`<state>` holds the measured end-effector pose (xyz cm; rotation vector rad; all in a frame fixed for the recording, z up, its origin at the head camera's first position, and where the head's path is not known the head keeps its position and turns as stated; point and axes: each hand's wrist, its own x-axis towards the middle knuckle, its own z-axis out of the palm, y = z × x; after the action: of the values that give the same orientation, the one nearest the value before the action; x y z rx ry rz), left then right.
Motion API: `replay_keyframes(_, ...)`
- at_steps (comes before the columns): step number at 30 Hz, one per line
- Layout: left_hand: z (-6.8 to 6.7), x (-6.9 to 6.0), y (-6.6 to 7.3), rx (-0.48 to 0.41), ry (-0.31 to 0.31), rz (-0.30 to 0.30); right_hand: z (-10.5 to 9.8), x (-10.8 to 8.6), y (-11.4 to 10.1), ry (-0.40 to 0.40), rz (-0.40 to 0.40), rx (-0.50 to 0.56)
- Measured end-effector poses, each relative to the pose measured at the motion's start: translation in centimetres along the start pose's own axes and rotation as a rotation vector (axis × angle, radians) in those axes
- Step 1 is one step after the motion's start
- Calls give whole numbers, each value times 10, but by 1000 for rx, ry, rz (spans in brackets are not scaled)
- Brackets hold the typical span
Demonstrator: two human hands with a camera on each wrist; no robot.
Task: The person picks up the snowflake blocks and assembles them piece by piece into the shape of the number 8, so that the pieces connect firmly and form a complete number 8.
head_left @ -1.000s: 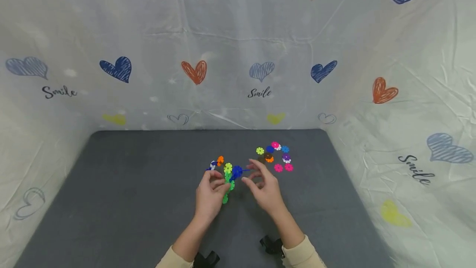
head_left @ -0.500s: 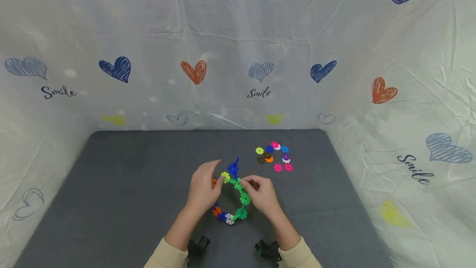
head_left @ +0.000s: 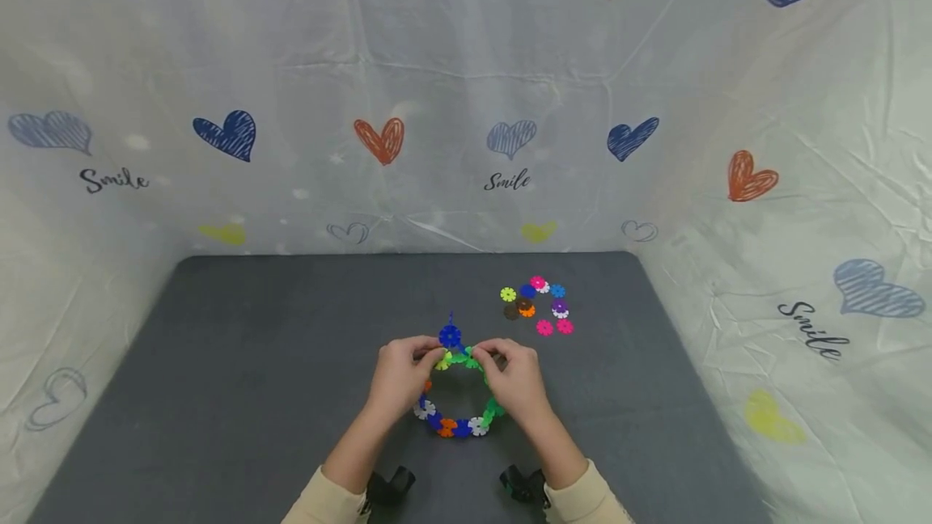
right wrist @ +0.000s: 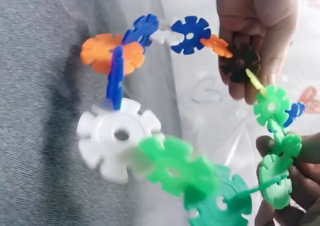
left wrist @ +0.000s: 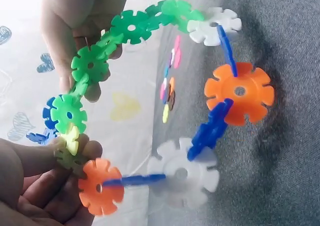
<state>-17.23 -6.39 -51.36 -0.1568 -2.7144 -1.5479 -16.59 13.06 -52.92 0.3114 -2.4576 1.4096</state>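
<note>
Over speckled grey tabletop (head_left: 291, 386), both hands (head_left: 397, 378) pinch ring (head_left: 448, 428) of notched plastic discs (left wrist: 260, 89); loose flower-shaped pieces (head_left: 544, 328) lie beyond.

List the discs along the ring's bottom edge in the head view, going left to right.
Left white disc, first blue disc, orange disc, second blue disc, right white disc, then green discs.

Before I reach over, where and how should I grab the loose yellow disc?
Probably pinch the yellow disc by its notched left rim, coming from your left: it looks flat, and a dark blue disc sits close on its right.
</note>
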Motion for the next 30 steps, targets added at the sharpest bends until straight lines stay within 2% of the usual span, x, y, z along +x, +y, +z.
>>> replay_keyframes(4,-4,2,-4,-80,-65,-11,-5,3,2,-25,-3,31)
replay_keyframes(9,-11,8,-7,-189,-153,29,-9,7,4,-95,-50,31)
replay_keyframes(12,-11,13,-7,-274,-166,20,-9,9,6,-129,-82,33)
replay_keyframes(17,-8,17,-7,-371,-118,-75,-11,15,9,-230,-96,61)
replay_keyframes(19,-8,17,-8,-384,-80,-102,-13,21,14,-257,-52,80)
replay_keyframes(21,-11,16,-7,-375,-48,-110,-15,32,26,-233,6,63)
replay_keyframes(24,-16,16,-5,-342,-17,-122,-23,56,55,-132,135,11)
replay_keyframes(26,-19,15,-4,-312,-4,-120,-27,72,76,-54,220,-72)
replay_keyframes(30,-19,13,-3,-256,17,-76,-31,93,104,5,360,-239)
